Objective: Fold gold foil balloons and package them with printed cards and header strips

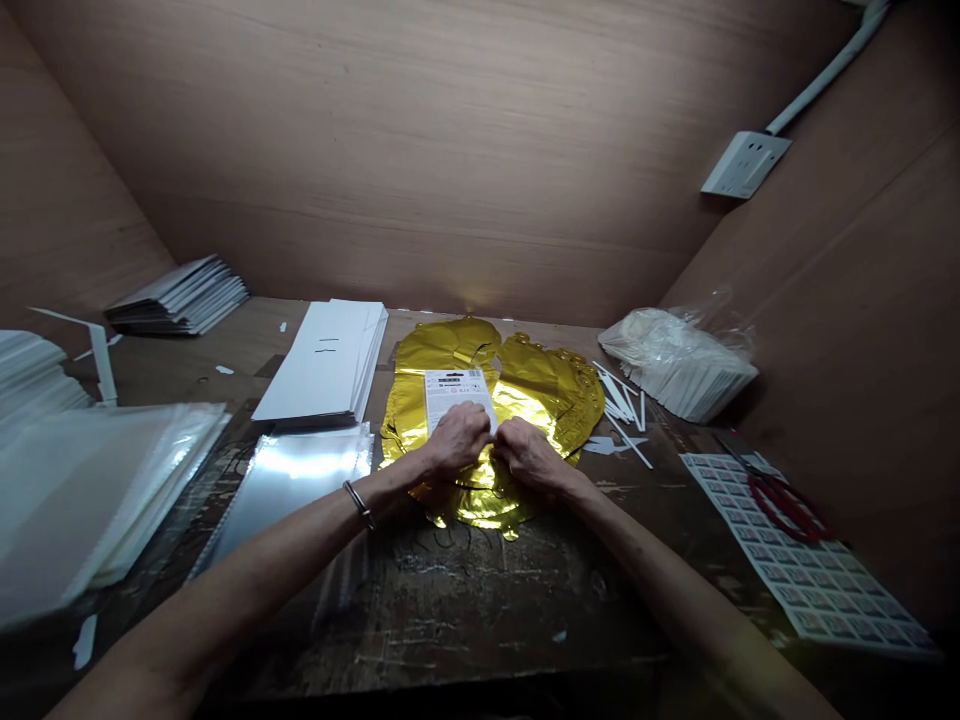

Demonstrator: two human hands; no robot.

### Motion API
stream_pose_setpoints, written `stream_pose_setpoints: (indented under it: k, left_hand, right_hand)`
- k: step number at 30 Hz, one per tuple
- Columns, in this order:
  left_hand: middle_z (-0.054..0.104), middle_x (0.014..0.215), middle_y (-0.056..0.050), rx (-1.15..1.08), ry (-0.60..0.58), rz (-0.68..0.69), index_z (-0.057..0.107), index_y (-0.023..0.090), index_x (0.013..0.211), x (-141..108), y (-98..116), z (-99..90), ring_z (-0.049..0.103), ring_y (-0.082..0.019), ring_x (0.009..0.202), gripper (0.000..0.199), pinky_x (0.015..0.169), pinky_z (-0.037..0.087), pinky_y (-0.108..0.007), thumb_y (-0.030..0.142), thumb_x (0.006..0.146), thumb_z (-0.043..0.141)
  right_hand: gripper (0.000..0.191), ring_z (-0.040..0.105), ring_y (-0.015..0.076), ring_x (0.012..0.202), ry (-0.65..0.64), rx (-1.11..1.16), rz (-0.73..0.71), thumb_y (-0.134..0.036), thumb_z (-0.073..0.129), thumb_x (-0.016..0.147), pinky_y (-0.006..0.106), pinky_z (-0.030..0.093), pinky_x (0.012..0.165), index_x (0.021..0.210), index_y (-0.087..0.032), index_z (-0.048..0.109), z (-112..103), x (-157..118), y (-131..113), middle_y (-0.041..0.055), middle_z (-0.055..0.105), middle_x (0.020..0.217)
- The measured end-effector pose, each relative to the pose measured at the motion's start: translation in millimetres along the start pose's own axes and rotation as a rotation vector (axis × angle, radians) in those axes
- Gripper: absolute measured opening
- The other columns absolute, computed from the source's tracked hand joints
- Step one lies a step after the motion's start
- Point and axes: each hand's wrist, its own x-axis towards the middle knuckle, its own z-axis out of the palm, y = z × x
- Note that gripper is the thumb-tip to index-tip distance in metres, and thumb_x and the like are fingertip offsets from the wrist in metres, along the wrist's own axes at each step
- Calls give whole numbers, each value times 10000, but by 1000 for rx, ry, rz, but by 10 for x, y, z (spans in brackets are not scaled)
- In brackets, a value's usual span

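Observation:
A white printed card (pixel 457 392) lies on a crumpled gold foil balloon (pixel 540 385) in the middle of the bench. My left hand (pixel 459 440) and my right hand (pixel 529 452) meet at the card's lower edge, and their fingers pinch it there. Both hands press on the foil, which hides the card's bottom corner. A metal bangle (pixel 358 503) circles my left wrist.
To the left lie a white card stack (pixel 322 360), a shiny film sleeve (pixel 289 480) and clear plastic sleeves (pixel 112 490). To the right are white sticks (pixel 619 405), a bagged white bundle (pixel 675 365), red-handled scissors (pixel 784 507) and a label sheet (pixel 806 560).

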Motion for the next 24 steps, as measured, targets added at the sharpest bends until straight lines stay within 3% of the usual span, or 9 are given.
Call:
stream_pose_setpoints:
  k: [3, 8, 11, 15, 24]
  left_hand:
    - [533, 984, -79, -110, 103, 45, 528, 123, 883, 107, -184, -5, 453, -157, 940, 192, 832, 355, -274, 172, 789, 367]
    - [496, 1031, -92, -121, 12, 142, 498, 127, 915, 165, -391, 160, 417, -170, 1000, 180, 883, 319, -314, 171, 787, 379]
    - [490, 1017, -96, -110, 18, 128, 485, 135, 904, 147, -386, 236, 406, -189, 998, 159, 897, 297, -356, 183, 788, 387]
    - [463, 1066, -97, -107, 32, 108, 471, 146, 914, 141, -363, 289, 384, -202, 1022, 155, 922, 267, -381, 169, 778, 400]
    - [459, 1084, -94, -90, 49, 120, 471, 150, 928, 131, -382, 335, 358, -208, 1064, 165, 938, 250, -397, 182, 791, 386]
  right_hand:
    - [80, 416, 146, 677, -34, -78, -45, -110, 453, 724, 249, 306, 625, 729, -134, 529, -1, 2, -18, 46, 511, 686]
    - [51, 433, 135, 679, -16, 67, 1, -114, 479, 717, 234, 331, 621, 745, -133, 518, -24, -39, -19, 45, 515, 713]
    - [111, 451, 131, 688, 48, 185, 29, -114, 480, 722, 237, 353, 638, 823, -134, 523, -8, -60, 12, 45, 526, 741]
    - [130, 466, 147, 749, 102, 228, -38, -138, 519, 713, 259, 361, 681, 836, -163, 553, 20, -56, 25, 44, 547, 775]
    - [74, 441, 143, 696, 8, 153, -23, -113, 522, 691, 249, 352, 634, 758, -146, 513, 42, 12, -47, 47, 523, 725]
